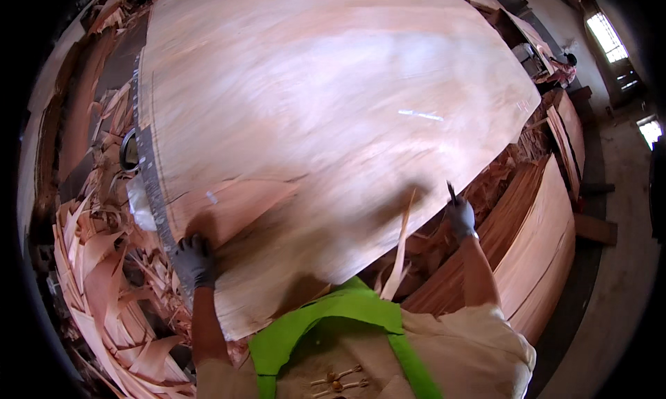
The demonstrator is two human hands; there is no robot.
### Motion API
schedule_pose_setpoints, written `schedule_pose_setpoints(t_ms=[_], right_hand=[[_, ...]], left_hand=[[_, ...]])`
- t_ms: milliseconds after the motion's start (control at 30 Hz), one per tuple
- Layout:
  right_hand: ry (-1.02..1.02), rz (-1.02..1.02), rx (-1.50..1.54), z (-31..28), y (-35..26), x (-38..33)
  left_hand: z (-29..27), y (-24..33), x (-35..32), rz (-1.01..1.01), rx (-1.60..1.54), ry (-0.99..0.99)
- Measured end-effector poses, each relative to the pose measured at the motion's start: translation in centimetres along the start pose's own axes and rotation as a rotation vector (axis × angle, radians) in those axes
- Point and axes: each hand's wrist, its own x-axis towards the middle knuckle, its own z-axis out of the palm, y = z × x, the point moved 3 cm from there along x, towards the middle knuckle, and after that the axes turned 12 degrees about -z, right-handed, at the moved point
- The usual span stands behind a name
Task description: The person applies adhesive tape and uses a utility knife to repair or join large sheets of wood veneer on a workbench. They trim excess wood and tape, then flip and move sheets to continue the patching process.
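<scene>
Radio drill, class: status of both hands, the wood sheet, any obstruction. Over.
Left hand at left edge of wood sheet. Right hand gripping slim dark tool at near-right edge. Loose wood strip crossing that edge, possibly in the way.

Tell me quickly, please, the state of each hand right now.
Left hand: open, resting on the wood sheet.
Right hand: closed, holding a dark tool.

veneer sheet [326,122]: flat, passable over its middle
left side: heaped scraps [104,274] block low passage
near right edge: jutting strip [399,253], stacked wood [538,239] beyond
</scene>
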Motion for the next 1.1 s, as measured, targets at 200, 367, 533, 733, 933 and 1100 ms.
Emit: schedule_pose_setpoints(t_ms=[200,367,533,733,933,1100], right_hand=[[0.215,-0.285,0.0,2.1,-8.9,17.5],[0.151,-0.337,-0.083,3.7,-10.5,25.7],[0.023,-0.531,-0.236,5.7,-10.6,29.3],[-0.039,-0.666,-0.275,5.3,-10.9,31.1],[-0.086,-0.633,-0.239,4.4,-10.7,31.5],[-0.074,-0.649,-0.153,4.4,-11.0,30.2]], left_hand=[[4.2,-2.8,-0.2,-0.021,0.106,0.097],[4.5,-2.1,0.0,0.018,0.182,0.159],[3.0,-0.4,0.2,0.059,0.176,0.187],[1.6,0.9,0.3,0.061,0.185,0.159],[1.8,0.8,0.5,0.044,0.17,0.149],[1.9,0.5,0.4,0.058,0.164,0.173]])
